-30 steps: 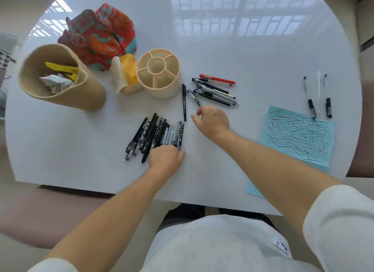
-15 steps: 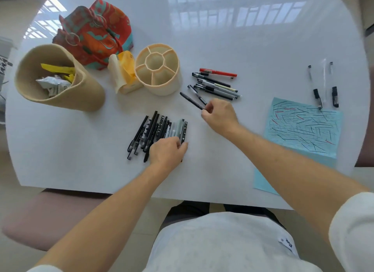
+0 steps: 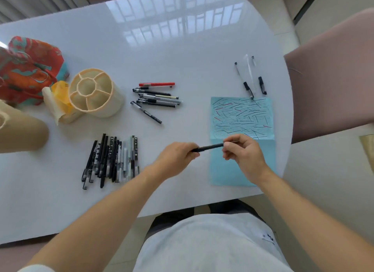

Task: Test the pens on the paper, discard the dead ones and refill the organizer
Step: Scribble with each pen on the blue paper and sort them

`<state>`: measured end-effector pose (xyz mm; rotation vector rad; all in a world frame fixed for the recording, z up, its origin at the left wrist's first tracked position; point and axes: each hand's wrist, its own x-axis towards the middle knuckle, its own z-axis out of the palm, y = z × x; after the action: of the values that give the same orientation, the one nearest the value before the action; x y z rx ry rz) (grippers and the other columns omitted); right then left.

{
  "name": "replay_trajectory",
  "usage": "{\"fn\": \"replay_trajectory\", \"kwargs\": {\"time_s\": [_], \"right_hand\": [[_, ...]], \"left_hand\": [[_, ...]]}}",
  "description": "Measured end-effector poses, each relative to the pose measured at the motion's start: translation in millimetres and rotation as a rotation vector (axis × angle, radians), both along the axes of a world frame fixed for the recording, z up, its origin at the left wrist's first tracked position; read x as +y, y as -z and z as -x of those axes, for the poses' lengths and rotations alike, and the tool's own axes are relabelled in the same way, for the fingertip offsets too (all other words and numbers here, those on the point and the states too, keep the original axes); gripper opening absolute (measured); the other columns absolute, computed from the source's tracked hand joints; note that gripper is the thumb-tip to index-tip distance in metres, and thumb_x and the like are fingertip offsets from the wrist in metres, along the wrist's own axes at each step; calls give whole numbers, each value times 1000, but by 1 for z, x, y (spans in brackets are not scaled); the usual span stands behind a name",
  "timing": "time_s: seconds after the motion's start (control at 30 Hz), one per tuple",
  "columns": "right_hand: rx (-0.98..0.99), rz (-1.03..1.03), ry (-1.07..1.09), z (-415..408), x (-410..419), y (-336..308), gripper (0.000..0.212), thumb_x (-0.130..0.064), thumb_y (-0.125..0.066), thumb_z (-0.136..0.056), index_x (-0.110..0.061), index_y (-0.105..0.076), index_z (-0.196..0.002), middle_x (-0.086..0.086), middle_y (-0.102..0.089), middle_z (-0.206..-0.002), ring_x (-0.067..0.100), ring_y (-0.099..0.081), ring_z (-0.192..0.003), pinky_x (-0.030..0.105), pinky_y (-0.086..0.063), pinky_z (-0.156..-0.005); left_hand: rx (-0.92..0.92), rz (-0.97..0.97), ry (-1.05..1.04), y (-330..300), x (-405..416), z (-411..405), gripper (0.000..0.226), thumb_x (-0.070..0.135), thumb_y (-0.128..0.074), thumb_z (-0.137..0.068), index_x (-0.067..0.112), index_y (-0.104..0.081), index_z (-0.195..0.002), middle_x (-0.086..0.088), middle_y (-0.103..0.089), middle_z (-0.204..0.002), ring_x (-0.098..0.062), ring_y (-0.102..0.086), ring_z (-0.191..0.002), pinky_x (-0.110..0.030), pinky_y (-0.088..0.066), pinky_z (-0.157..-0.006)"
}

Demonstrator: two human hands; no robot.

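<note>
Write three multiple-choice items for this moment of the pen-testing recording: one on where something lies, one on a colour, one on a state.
1. Where does the red pen lie?
A. On the blue paper
B. At the far edge of the small pen cluster, right of the organizer
C. Inside the organizer

2. What colour is the scribbled paper?
A. Light blue
B. Yellow
C. White

3. What state are the compartments of the organizer in?
A. Packed with pens
B. Covered by a lid
C. Holding no pens

Answers:
1 B: the red pen tops the loose pens beside the round organizer.
2 A: the sheet under the ink strokes is light blue.
3 C: the open dividers show bare walls, while the left hand and right hand hold a black pen near the paper.
</note>
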<state>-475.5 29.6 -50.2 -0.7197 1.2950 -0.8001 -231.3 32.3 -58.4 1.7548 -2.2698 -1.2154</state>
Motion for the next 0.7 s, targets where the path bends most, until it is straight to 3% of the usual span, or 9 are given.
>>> {"fn": "replay_trajectory", "kwargs": {"time_s": [0.13, 0.33, 0.5, 0.63, 0.7], "right_hand": [[21, -28, -14, 12, 13, 4, 13, 0, -62, -98, -4, -72, -91, 15, -68, -72, 28, -64, -61, 34, -55, -60], [117, 2, 22, 24, 13, -2, 17, -9, -65, -98, -4, -73, -83, 12, -71, -67, 26, -64, -55, 33, -54, -55], [268, -52, 450, 80, -14, -5, 24, -23, -66, -91, -9, -72, -72, 4, -67, -58, 20, -60, -46, 33, -53, -54], [346, 47, 263, 107, -25, -4, 17, -14, -65, -99, -11, -73, -83, 11, -73, -72, 19, -70, -59, 31, -60, -61], [349, 107, 151, 91, -24, -1, 13, -11, -65, -98, -14, -73, -87, 16, -75, -85, 18, -73, -66, 25, -59, -65]], "left_hand": [[44, 36, 130, -5, 0, 47, 21, 34, -46, -99, 23, -63, -105, 5, -65, -86, -19, -58, -78, -38, -47, -69], [12, 93, 148, -4, -3, 71, 21, 30, -48, -101, 15, -62, -95, -1, -64, -80, -27, -58, -71, -40, -46, -63], [-143, 169, -9, 11, -10, 32, 19, 27, -52, -101, 12, -63, -96, -6, -69, -88, -33, -63, -81, -37, -44, -65], [-130, 312, 4, 14, -10, 21, 14, 28, -59, -97, 16, -67, -98, 0, -70, -89, -27, -64, -87, -35, -49, -63], [-60, 371, 70, 13, -10, 43, 13, 27, -64, -95, 16, -70, -99, 3, -73, -101, -24, -65, -97, -33, -53, -71]]}}
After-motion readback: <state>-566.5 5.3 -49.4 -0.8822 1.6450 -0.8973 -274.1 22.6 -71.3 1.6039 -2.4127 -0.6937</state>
